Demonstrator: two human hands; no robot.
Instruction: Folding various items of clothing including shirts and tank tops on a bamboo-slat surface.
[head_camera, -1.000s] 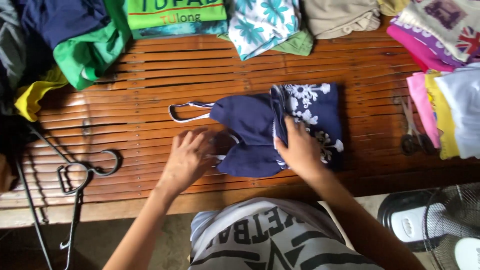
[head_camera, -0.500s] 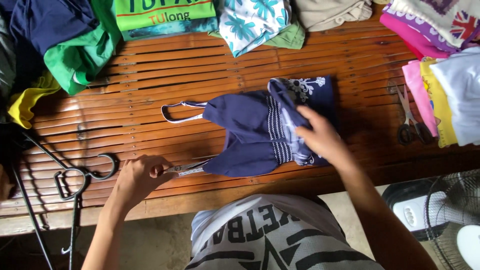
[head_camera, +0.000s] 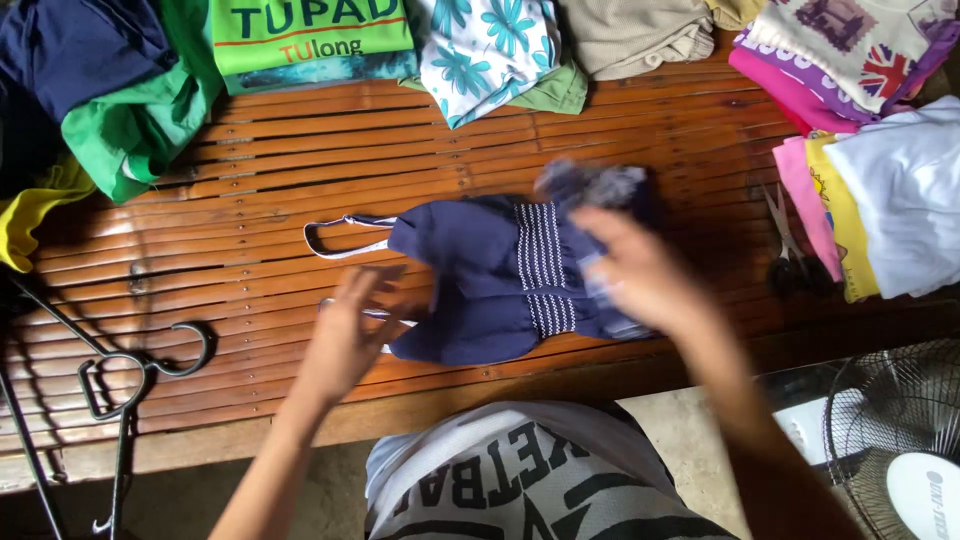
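Navy garment (head_camera: 495, 280), laid near the middle of the slatted wooden bench (head_camera: 250, 200), is judged partly folded, its right end gripped by the blurred right hand (head_camera: 630, 270) and its near strap touched by the open left hand (head_camera: 345, 335), while scissors (head_camera: 790, 250) and clothing stacks (head_camera: 880, 190) are kept well apart at right

Matt navy cloth garment (head_camera: 480, 275) with a white-stitched band on a glossy, ridged, slatted wooden table (head_camera: 250, 200).
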